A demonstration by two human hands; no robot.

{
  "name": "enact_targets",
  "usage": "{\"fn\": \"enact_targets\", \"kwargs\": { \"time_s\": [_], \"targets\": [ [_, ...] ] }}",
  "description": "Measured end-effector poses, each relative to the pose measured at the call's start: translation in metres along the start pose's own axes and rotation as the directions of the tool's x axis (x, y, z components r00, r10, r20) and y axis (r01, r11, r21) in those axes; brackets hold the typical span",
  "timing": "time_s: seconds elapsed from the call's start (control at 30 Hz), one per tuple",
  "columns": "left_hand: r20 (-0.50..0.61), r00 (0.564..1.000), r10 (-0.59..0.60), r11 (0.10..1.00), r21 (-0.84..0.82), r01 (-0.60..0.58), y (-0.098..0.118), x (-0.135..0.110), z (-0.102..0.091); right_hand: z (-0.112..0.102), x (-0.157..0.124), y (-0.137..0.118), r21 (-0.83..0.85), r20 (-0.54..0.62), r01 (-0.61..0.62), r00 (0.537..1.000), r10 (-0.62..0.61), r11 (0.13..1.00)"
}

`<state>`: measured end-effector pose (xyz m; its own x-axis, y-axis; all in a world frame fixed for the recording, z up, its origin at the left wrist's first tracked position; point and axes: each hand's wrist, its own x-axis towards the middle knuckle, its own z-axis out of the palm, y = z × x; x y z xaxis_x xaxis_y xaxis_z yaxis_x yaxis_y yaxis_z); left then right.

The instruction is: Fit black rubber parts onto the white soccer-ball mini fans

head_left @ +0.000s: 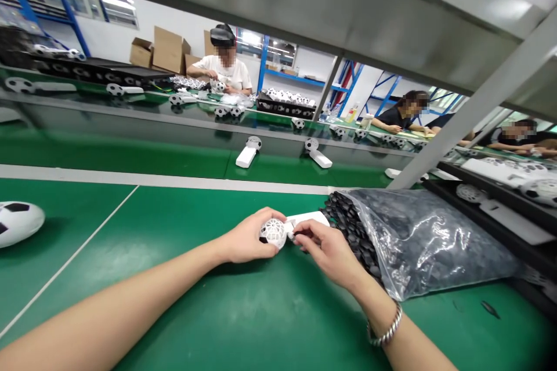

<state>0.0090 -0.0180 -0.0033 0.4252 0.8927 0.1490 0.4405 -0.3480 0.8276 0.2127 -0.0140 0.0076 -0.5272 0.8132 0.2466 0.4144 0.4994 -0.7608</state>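
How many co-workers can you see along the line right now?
3: one in a white T-shirt straight ahead, one in a dark top to the right, one at the far right edge. Others may be hidden behind the shelf post.

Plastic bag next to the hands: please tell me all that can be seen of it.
The clear, shiny plastic bag lies on its side on the green work surface. It is crumpled and tightly packed with small black hexagonal pieces, which appear uncovered at its left end, close to the right hand. Whether the hand touches it cannot be told.
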Motion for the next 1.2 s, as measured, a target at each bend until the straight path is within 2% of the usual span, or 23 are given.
{"fn": "enact_targets", "kwargs": {
  "time_s": [0.2,0.3,0.37,0.73,0.9,0.97,1.03,1.1,1.17,1.2],
  "targets": [
    [-0.019,1.000,-0.008,1.000,0.010,0.008,0.002,-0.001,0.003,0.003,-0.002,-0.007,-0.018,-0.064,0.051,0.997,-0.052,0.999],
    [-0.004,1.000,-0.003,1.000,0.019,0.003,0.002,-0.001,0.001,0.008,-0.002,-0.007,0.084,-0.012,-0.005,1.000,0.006,0.996],
    [0.005,1.000,0.005,1.000,0.020,-0.005,0.001,0.000,0.001,0.012,-0.001,-0.005,0.090,0.008,-0.023,1.000,0.022,0.996],
    [-0.081,0.996,0.037,0.999,0.034,-0.034,0.001,0.001,0.010,0.023,0.005,0.002,0.060,-0.095,-0.026,0.995,0.031,0.998],
    [-0.128,0.991,0.038,0.998,0.050,-0.032,0.002,0.000,0.016,0.022,0.009,0.004,0.007,-0.087,-0.113,0.990,0.113,0.994],
    [-0.128,0.990,0.053,0.998,0.043,-0.048,0.002,0.000,0.016,0.020,0.009,0.004,-0.005,-0.111,-0.104,0.988,0.103,0.995],
    [-0.137,0.988,0.065,0.997,0.043,-0.059,0.001,0.003,0.007,0.018,0.009,0.002,-0.035,-0.144,-0.038,0.989,0.033,0.999],
    [-0.202,0.979,0.041,0.998,0.063,-0.029,-0.003,0.011,-0.011,0.014,0.008,0.000,-0.095,-0.176,0.019,0.984,-0.036,0.995],
    [-0.355,0.934,-0.025,0.991,0.117,0.071,-0.011,0.024,-0.040,0.009,0.008,0.000,-0.154,-0.196,0.032,0.979,-0.062,0.988],
    [-0.456,0.888,-0.059,0.976,0.161,0.148,-0.018,0.030,-0.056,0.007,0.007,0.001,-0.180,-0.205,0.025,0.977,-0.062,0.983]
  ]
}}
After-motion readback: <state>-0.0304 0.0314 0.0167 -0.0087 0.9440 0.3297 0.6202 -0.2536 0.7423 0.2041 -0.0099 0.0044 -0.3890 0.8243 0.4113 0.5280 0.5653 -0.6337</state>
